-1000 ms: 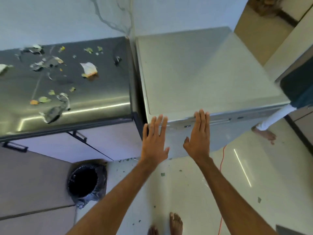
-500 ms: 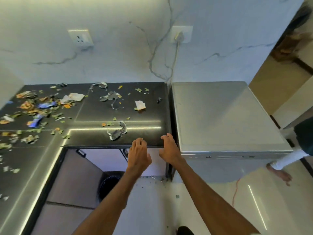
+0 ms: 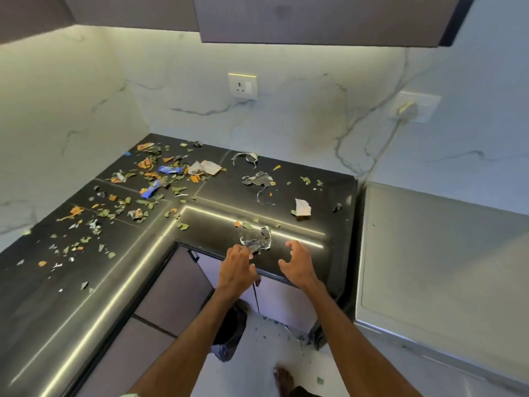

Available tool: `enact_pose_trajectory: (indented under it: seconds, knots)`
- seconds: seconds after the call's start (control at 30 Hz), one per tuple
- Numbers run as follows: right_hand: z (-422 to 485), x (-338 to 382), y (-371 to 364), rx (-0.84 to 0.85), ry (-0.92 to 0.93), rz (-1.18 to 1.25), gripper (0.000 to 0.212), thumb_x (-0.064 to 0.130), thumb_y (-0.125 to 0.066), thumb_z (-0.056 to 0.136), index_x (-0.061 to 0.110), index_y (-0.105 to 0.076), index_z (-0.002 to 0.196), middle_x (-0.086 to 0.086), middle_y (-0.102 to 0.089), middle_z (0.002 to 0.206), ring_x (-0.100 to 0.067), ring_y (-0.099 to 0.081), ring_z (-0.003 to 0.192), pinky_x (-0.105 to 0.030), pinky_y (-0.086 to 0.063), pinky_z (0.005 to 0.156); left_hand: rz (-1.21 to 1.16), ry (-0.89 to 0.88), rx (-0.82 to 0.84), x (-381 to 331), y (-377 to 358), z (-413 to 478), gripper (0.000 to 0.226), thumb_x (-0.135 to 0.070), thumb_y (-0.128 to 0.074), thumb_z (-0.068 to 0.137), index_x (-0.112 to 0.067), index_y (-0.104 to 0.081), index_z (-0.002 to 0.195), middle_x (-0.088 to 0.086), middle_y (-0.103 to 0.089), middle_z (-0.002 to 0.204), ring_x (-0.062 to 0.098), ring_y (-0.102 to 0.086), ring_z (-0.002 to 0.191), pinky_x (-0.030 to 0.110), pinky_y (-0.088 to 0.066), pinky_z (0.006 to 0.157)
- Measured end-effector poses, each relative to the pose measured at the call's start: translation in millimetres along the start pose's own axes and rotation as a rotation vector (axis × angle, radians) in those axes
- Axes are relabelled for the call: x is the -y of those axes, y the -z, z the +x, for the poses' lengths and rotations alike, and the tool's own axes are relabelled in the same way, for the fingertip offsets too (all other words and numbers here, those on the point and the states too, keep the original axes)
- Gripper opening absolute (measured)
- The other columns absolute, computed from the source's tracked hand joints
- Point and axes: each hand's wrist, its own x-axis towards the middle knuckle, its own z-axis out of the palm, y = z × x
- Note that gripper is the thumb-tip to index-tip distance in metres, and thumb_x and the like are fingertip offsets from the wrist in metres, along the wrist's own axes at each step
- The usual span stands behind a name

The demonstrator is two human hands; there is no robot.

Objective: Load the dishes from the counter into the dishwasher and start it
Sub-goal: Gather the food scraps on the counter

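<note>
The dishwasher [image 3: 446, 262] stands on the floor to my right, hard against the end of the black worktop [image 3: 309, 196], its flat grey top level and its door shut; its front faces me and its top runs back toward the wall. It lies well to the right of both my hands. My right hand [image 3: 297, 265] hovers over the worktop's front edge with its fingers spread and curled, holding nothing. My left hand [image 3: 236, 269] is at the same edge, fingers bent in close, its fingertips touching a crumpled grey scrap [image 3: 257, 242]; I cannot tell whether it has a grip on it. I see no dishes on the worktop, only litter: many torn leaves and orange bits, two blue wrappers [image 3: 161, 179], a white paper piece [image 3: 302, 207] and several grey foil shreds, thickest toward the back left corner. Two sockets sit on the marble wall: one bare [image 3: 243, 85] above the worktop, one with a plug [image 3: 408, 110] whose cable drops toward the dishwasher. Below the worktop, between my forearms, is a bin [image 3: 229, 330] with a dark liner, and one bare foot [image 3: 283, 379] shows on the pale floor.
</note>
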Motion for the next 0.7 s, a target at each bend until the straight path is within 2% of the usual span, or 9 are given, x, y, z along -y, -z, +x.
enact_pose_trajectory:
  seconds: [0.2, 0.37, 0.57, 0.63, 0.7]
  knots:
    - [34, 12, -29, 0.134, -0.008, -0.053, 0.055, 0.018, -0.077, 0.081, 0.010, -0.055, 0.131, -0.010, -0.058, 0.131, -0.022, -0.056, 0.119, -0.033, -0.049, 0.101, -0.047, 0.154, -0.058, 30, 9, 23, 0.023, -0.022, -0.061, 0.088, -0.014, -0.064, 0.110, 0.004, -0.057, 0.117, 0.023, -0.053, 0.113, 0.034, -0.046, 0.085]
    - [71, 22, -43, 0.115, -0.035, -0.090, 0.054, 0.034, -0.080, 0.080, 0.012, -0.058, 0.124, -0.006, -0.059, 0.122, -0.020, -0.057, 0.110, -0.030, -0.049, 0.093, -0.077, 0.253, -0.005, 58, 6, 39, 0.021, -0.028, -0.059, 0.090, -0.020, -0.064, 0.108, -0.001, -0.058, 0.117, 0.020, -0.056, 0.112, 0.034, -0.046, 0.087]
    - [107, 37, -75, 0.166, -0.094, -0.231, 0.079, 0.056, -0.077, 0.077, 0.011, -0.047, 0.134, -0.013, -0.047, 0.130, -0.030, -0.052, 0.120, -0.040, -0.050, 0.096, -0.158, 0.247, 0.023, 86, 3, 79, 0.020, -0.027, -0.058, 0.088, -0.020, -0.067, 0.105, -0.003, -0.062, 0.115, 0.015, -0.057, 0.111, 0.028, -0.044, 0.085]
    - [112, 39, -90, 0.185, -0.147, -0.291, 0.084, 0.058, -0.076, 0.077, 0.010, -0.043, 0.138, -0.016, -0.042, 0.136, -0.033, -0.049, 0.125, -0.042, -0.048, 0.097, -0.190, 0.228, 0.033, 90, 4, 94, 0.020, -0.027, -0.059, 0.088, -0.019, -0.068, 0.104, -0.004, -0.063, 0.114, 0.014, -0.057, 0.110, 0.029, -0.045, 0.086]
    - [116, 36, -105, 0.156, -0.145, -0.385, 0.079, 0.055, -0.076, 0.079, 0.012, -0.043, 0.137, -0.016, -0.038, 0.140, -0.032, -0.046, 0.126, -0.040, -0.048, 0.097, -0.225, 0.212, 0.057, 96, 3, 108, 0.021, -0.029, -0.058, 0.086, -0.020, -0.069, 0.102, -0.004, -0.065, 0.112, 0.015, -0.058, 0.110, 0.033, -0.049, 0.089]
